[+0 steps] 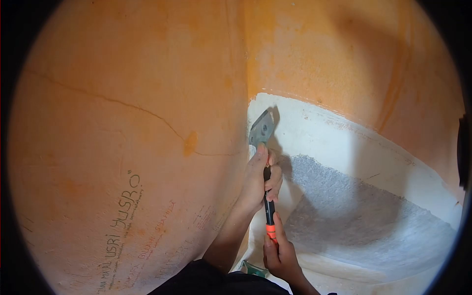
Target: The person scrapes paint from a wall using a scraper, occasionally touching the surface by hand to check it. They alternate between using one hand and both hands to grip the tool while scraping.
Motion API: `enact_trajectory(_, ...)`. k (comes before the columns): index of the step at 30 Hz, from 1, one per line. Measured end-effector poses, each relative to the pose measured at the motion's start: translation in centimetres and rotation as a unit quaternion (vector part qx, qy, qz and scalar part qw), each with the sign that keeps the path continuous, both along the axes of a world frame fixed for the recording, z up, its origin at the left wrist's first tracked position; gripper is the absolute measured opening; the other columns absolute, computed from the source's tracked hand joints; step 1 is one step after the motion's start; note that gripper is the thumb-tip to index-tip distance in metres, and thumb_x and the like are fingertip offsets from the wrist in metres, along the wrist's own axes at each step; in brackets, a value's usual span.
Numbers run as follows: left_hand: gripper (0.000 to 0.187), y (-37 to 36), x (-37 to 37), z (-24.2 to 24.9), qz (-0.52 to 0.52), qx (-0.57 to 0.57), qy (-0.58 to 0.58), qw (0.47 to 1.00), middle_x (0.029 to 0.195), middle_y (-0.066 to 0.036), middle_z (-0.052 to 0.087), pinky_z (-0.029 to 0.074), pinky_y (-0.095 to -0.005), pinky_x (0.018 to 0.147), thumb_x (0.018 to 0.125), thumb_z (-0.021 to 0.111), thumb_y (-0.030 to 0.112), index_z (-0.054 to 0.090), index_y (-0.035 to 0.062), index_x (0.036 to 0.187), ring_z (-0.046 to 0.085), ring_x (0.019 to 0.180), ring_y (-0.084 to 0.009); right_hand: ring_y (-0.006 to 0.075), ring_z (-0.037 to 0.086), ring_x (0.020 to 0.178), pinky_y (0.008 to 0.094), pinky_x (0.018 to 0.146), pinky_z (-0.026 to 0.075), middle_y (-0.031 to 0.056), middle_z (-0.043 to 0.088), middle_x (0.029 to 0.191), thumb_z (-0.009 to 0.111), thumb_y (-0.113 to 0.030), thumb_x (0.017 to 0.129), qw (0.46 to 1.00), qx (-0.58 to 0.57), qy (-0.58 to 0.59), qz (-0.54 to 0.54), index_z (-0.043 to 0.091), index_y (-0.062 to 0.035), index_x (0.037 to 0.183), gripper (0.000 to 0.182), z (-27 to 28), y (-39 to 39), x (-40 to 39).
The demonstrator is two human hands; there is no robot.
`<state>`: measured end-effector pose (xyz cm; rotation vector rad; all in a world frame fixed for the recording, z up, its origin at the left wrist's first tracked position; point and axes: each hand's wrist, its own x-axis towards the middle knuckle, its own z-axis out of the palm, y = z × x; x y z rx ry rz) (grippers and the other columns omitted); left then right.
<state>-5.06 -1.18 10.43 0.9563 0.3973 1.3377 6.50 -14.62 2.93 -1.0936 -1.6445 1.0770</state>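
A scraper (pixel 262 129) with a flat metal blade and a black and orange handle is held up at the corner between two walls. My left hand (pixel 261 179) wraps round the upper handle just below the blade. Lower down, my right hand (pixel 281 250) grips the orange end of the handle. The blade lies over the left edge of a white patch (pixel 314 128) on the right wall; whether it touches the surface cannot be told. Below the white band is a rough grey area (pixel 364 211).
An orange wall (pixel 123 123) with a long crack and handwriting stands on the left. More orange paint (pixel 314 59) covers the upper right wall. A green object (pixel 254 269) shows low down, partly hidden by my arms. A dark object (pixel 463 152) is at the far right.
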Motion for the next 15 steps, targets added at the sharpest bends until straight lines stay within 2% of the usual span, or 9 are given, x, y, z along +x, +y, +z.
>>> enact_trajectory(2,0.044,-0.2,-0.3,-0.2,0.002,-0.007,0.004,1.0,0.045,0.002,0.031,0.029,-0.0228,0.03,0.103,0.027,0.053,0.038,0.014,0.086,0.03,0.03,-0.0089,0.0067,0.051,0.06,0.0235,0.057,0.042,0.0019,0.053,0.07,0.043,-0.008,0.097,1.0,0.017,-0.02,-0.014,0.014,-0.0015,0.153,0.063,-0.2,-0.2,-0.4)
enact_trajectory(4,0.044,-0.1,0.1,-0.5,-0.007,0.0,-0.013,1.0,0.045,0.003,0.031,0.03,-0.0226,0.03,0.103,0.027,0.053,0.037,0.0139,0.085,0.031,0.031,-0.0091,0.0159,0.055,0.057,0.0293,0.059,0.044,0.0114,0.057,0.066,0.048,-0.01,0.096,0.999,0.022,0.004,-0.025,0.022,-0.0044,0.152,0.062,-0.1,-0.1,0.1)
enact_trajectory(7,0.045,0.4,0.3,-0.2,0.009,0.019,0.005,1.0,0.046,0.002,0.031,0.033,-0.0228,0.031,0.102,0.027,0.055,0.036,0.0138,0.087,0.032,0.031,-0.0093,0.0147,0.053,0.057,0.0281,0.06,0.045,0.0105,0.058,0.068,0.048,-0.01,0.096,0.999,-0.041,-0.004,-0.011,0.024,-0.006,0.152,0.06,1.3,0.1,1.1)
enact_trajectory(10,0.044,-0.1,1.1,0.1,0.018,-0.009,-0.015,1.0,0.047,0.003,0.03,0.037,-0.0253,0.031,0.102,0.027,0.054,0.04,0.0145,0.088,0.031,0.031,-0.0097,0.0133,0.052,0.057,0.0274,0.06,0.044,0.0085,0.055,0.067,0.049,-0.011,0.096,0.999,0.01,-0.03,-0.014,0.027,-0.0059,0.151,0.059,2.4,-0.3,2.7)
enact_trajectory(15,0.043,0.5,2.7,1.0,0.045,-0.01,-0.047,0.998,0.049,0.001,0.033,0.041,-0.0285,0.036,0.103,0.025,0.053,0.039,0.0147,0.091,0.036,0.034,-0.0132,0.01,0.048,0.058,0.0245,0.059,0.042,0.003,0.052,0.067,0.049,-0.009,0.096,1.0,-0.008,-0.019,-0.001,0.031,-0.0094,0.151,0.057,5.5,0.6,5.8)
